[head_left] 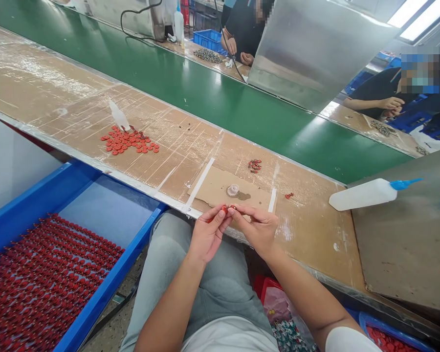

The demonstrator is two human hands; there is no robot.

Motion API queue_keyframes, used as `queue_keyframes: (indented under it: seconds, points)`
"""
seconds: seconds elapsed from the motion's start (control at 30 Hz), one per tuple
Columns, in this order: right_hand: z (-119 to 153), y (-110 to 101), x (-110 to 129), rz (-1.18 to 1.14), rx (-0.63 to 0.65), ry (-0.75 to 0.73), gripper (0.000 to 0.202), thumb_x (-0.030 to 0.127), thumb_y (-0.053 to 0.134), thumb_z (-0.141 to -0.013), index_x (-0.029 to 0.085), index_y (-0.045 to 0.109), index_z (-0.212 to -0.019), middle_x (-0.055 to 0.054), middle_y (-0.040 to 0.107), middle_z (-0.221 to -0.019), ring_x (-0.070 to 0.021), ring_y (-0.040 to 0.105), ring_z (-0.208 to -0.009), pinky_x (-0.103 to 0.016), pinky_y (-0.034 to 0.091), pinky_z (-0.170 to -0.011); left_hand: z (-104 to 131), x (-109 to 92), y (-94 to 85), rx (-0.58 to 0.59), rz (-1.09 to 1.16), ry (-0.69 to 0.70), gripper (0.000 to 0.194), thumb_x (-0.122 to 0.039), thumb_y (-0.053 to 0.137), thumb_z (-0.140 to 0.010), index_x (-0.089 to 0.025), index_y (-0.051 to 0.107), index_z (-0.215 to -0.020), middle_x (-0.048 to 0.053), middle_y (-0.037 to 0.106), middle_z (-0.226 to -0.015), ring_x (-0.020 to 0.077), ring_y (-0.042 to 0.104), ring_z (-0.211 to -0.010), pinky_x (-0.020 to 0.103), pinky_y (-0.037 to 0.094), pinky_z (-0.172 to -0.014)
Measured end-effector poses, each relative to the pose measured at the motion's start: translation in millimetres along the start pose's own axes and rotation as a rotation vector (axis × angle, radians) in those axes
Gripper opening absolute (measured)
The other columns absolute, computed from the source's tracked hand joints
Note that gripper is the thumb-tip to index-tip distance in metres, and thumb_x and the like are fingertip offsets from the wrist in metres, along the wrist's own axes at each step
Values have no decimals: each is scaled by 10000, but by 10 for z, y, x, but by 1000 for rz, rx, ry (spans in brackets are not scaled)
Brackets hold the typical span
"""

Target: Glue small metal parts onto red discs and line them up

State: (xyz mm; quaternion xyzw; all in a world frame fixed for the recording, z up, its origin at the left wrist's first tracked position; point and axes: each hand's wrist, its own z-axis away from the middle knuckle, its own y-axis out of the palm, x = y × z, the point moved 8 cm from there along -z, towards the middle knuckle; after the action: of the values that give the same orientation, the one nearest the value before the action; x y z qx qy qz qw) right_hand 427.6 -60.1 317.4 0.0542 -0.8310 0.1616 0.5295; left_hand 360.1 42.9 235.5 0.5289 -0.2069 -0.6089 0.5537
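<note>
Over the table's front edge, my left hand (209, 235) pinches a small red disc part (225, 209). My right hand (257, 228) meets it there, fingertips closed on a tiny piece against the disc; the fingers hide most of that piece. Just beyond the hands, a small clear cup (232, 189) stands on a cardboard sheet (210, 183) beside a wet patch. Farther back lies a little heap of red-and-dark small parts (254, 166). A single red part (289, 195) rests to the right. Many loose red discs (121, 142) are spread at the left, by a white squeeze bottle (119, 116).
A blue tray (66, 322) at lower left holds rows of red assembled parts. A white bottle with blue nozzle (366, 194) lies tilted by a metal box (407, 234) at right. Beyond the table runs a green conveyor belt (205, 93); two co-workers sit across it.
</note>
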Motion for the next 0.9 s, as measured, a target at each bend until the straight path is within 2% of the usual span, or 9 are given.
queue_keyframes:
  seconds: [0.43,0.6,0.9]
  points:
    - [17,30,107,1,56,-80,195,186,760,-714,260,756,-894,-15,758,-889,-185,723,-769,-316,618,-740,25,-63,-34,22,-140,67,242,-181,775,-695,-149,750,-933,69,758,-959,134,702,-882,219,553,-852]
    - [24,-3,125,3,79,-121,219,156,757,-711,275,750,-895,-13,755,-893,-185,718,-796,-326,604,-750,39,-52,-13,32,-159,67,246,-189,781,-688,-162,751,-930,68,757,-958,143,701,-882,244,557,-852]
    - [21,9,26,136,-5,-92,159,261,752,-723,249,747,-881,-25,755,-855,-185,710,-751,-335,594,-741,13,-63,-18,-5,-131,92,239,-180,779,-687,-156,712,-914,52,753,-905,124,703,-845,254,553,-848]
